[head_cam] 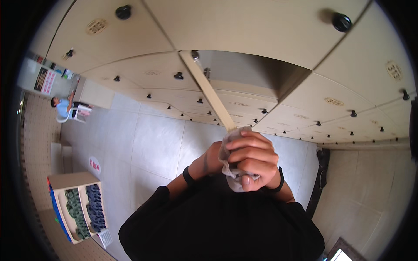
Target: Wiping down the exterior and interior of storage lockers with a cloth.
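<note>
A greyish cloth (232, 173) is bunched in my right hand (253, 160), whose fingers curl over it near the free edge of an open locker door (210, 93). The door stands out from its compartment, seen nearly edge-on, and its end meets the cloth. Behind the cloth, my left hand (214, 156) is mostly hidden; its fingers do not show, so I cannot tell what it holds. Metal hinges (207, 72) show beside the door inside the open compartment (248, 73).
Closed cream lockers (261, 23) with black knobs surround the open one. A shelf (75, 186) of green and dark blue slippers stands at lower left. Far left, a person (62, 106) sits on a white chair (70, 114). Dark footwear (322, 160) lies by a dark edge at right.
</note>
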The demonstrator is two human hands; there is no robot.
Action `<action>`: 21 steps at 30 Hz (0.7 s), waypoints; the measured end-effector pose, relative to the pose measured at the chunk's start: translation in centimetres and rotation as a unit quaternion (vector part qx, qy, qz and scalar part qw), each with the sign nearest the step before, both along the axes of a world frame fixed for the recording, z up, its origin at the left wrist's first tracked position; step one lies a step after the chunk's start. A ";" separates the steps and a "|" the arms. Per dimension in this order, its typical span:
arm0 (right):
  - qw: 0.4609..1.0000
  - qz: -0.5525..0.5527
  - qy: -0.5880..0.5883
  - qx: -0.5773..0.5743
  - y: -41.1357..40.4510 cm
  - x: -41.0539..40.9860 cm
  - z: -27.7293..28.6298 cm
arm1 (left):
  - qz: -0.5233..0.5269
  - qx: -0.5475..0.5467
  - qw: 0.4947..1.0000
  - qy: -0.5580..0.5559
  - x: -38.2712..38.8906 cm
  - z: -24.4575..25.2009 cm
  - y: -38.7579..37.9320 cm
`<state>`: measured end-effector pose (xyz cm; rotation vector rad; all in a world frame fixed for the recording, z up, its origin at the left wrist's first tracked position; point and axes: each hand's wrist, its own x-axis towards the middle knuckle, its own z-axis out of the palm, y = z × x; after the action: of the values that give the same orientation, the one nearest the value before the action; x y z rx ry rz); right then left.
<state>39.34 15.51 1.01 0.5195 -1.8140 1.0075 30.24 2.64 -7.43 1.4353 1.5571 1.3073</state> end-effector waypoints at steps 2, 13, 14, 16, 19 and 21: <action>0.999 -0.037 0.024 -0.016 1.4 0.4 -0.2 | -0.030 -0.029 0.999 0.003 -0.1 -0.4 1.6; 0.955 -0.286 -0.020 -0.081 6.3 2.9 -2.8 | 0.116 0.219 0.913 0.323 1.6 0.6 9.4; 0.949 -0.305 -0.002 -0.075 6.7 2.9 -3.2 | 0.111 0.198 0.911 0.344 1.7 1.3 9.9; 0.940 -0.311 0.015 -0.140 7.2 2.8 -4.3 | 0.104 0.160 0.907 0.376 1.6 2.5 10.4; 0.913 -0.315 0.026 -0.257 8.1 3.5 -5.9 | 0.095 0.193 0.892 0.397 1.0 3.3 12.5; 0.873 -0.342 -0.048 -0.344 8.7 4.2 -7.4 | 0.088 0.185 0.893 0.399 0.6 3.3 13.5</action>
<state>43.55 24.17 -6.36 -0.5889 -1.3979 1.0720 30.84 16.14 -4.08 2.3234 2.0541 1.2202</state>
